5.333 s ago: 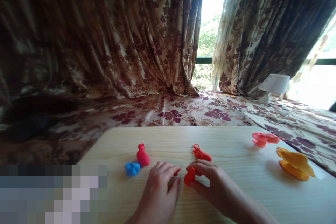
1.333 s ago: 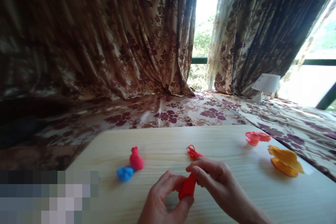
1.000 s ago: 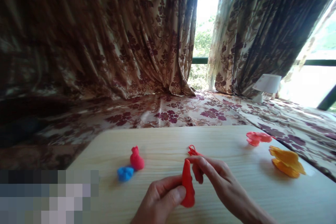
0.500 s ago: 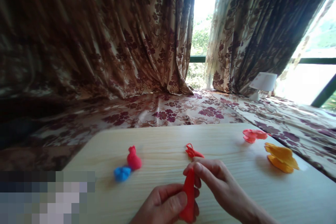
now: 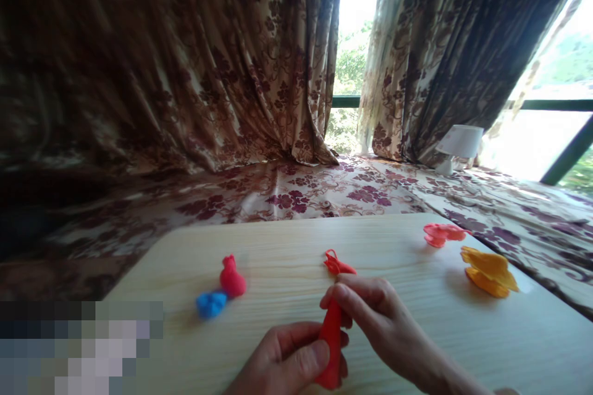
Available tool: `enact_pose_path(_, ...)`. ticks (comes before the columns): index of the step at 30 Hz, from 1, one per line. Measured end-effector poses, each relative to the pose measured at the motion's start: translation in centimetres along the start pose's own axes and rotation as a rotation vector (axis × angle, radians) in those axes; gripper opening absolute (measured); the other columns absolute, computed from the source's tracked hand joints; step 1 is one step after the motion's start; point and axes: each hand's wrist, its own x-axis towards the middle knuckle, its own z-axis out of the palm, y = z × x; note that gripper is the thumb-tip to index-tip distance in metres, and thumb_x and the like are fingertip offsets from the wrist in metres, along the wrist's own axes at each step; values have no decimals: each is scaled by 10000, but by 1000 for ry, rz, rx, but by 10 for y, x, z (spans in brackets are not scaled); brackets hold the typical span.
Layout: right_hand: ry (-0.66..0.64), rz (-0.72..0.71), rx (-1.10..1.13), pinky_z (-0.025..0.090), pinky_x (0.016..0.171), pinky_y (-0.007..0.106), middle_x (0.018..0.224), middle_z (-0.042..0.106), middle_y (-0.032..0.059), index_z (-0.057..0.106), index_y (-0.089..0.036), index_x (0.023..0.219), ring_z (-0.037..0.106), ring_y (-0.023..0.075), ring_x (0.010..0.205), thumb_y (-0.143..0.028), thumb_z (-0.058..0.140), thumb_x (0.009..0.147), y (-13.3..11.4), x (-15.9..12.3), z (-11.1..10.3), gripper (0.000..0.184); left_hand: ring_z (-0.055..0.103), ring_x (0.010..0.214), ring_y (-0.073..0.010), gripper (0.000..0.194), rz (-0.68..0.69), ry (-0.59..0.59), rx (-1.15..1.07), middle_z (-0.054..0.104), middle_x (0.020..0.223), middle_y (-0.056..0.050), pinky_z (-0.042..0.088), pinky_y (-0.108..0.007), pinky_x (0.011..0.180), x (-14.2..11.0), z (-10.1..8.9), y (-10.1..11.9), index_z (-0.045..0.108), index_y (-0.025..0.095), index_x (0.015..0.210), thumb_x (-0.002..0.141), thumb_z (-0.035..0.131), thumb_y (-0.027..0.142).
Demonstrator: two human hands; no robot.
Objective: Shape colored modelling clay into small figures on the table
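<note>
My left hand [image 5: 290, 363] grips the lower end of a long red balloon [image 5: 330, 340], thumb pressed against it. My right hand [image 5: 373, 315] pinches the balloon's upper end with closed fingers. Both hands are low over the pale wooden table [image 5: 417, 345], near its front edge. Just behind my right hand lies another red balloon [image 5: 335, 263] with a curled neck. A pink-red balloon [image 5: 231, 278] and a blue balloon [image 5: 210, 304] lie side by side to the left.
A pink balloon [image 5: 440, 234] and an orange balloon [image 5: 488, 263] lie near the table's right edge. Behind the table spreads a floral cloth [image 5: 301, 188] under patterned curtains [image 5: 185, 55]. A small white lamp [image 5: 456, 145] stands by the window at the right.
The red balloon was bunched up flat on the table; now it is stretched long between my two hands. The hands have drawn closer to me.
</note>
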Motion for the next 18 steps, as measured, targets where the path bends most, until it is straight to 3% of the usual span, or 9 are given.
enact_pose_path(5,18,-18,-25,416,528,194,571,567,-1,665,-138,725,497,103,557,-484,520,868,-1,1,0,401,533,738,-140,390,32,-26,-3,638,778,-45,376,-261,727,3,1,0,693,151,949,709,697,458)
enact_pose_path(8,62,-28,-31,429,557,191,561,562,-2,676,-147,698,508,104,572,-485,448,905,-1,0,0,457,549,733,-134,392,76,-36,-28,668,795,-52,385,-255,725,3,3,3,668,162,1001,709,711,421)
enact_pose_path(13,36,-19,-33,442,570,190,616,590,-2,699,-171,829,535,110,603,-456,477,903,0,-1,2,369,578,749,-141,343,14,3,-130,692,860,-80,401,-271,762,2,5,4,680,148,1003,760,662,390)
enact_pose_path(18,65,-51,-92,424,539,193,571,570,-5,683,-159,685,510,105,562,-445,545,868,5,2,3,366,534,764,-154,365,108,72,125,647,794,-31,386,-259,717,3,5,5,709,182,1001,727,682,423)
